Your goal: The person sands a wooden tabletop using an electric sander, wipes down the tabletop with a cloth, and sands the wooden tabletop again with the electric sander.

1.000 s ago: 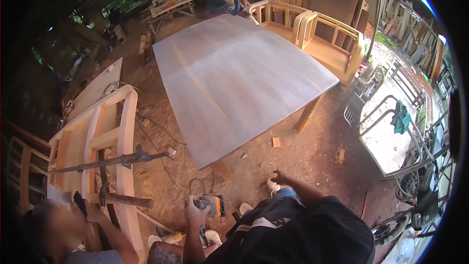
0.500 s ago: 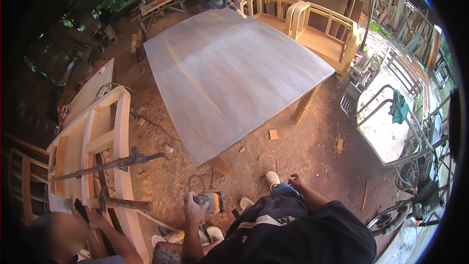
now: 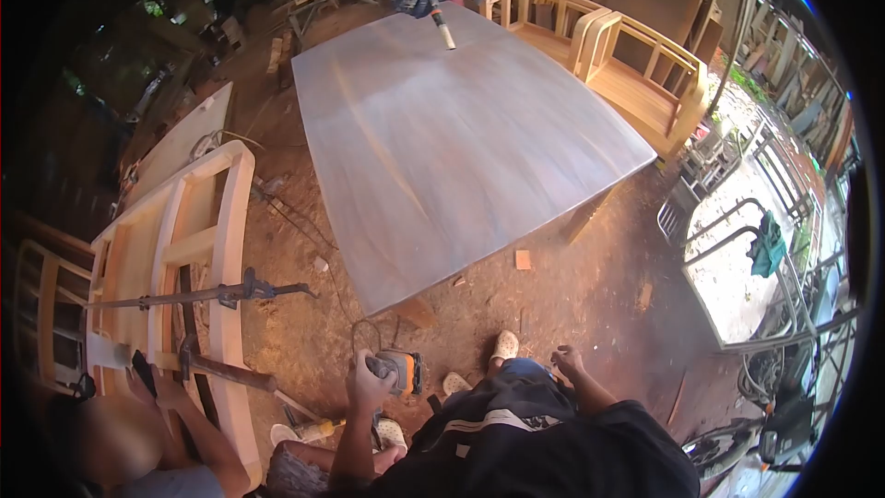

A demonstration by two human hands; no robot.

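At the left of the frame, a wooden frame [image 3: 230, 249] stood with a bar clamp [image 3: 251, 289] across it and a hammer [image 3: 235, 373] just below the clamp. Another person's hand [image 3: 171, 395] was near the hammer's head.

At the bottom, left of centre, my left forearm rose straight up the picture, and my left hand [image 3: 366, 385] had its fingers wrapped round the orange and black sander [image 3: 406, 373]. I held it out to my side, apart from the big table [image 3: 461, 157] that filled the middle of the frame. That grip matched the one a second before.

At the top centre, a co-worker's blower [image 3: 419, 2] pointed down over the tabletop; earlier its nozzle had been near the edge by the chairs [image 3: 627, 92] at upper right, and it had since swung left and inward.

Right of bottom centre, my right hand [image 3: 569, 361] hung off a bent arm, holding nothing I could see. A finger had stuck out a second earlier; now I couldn't tell how far my fingers were curled.
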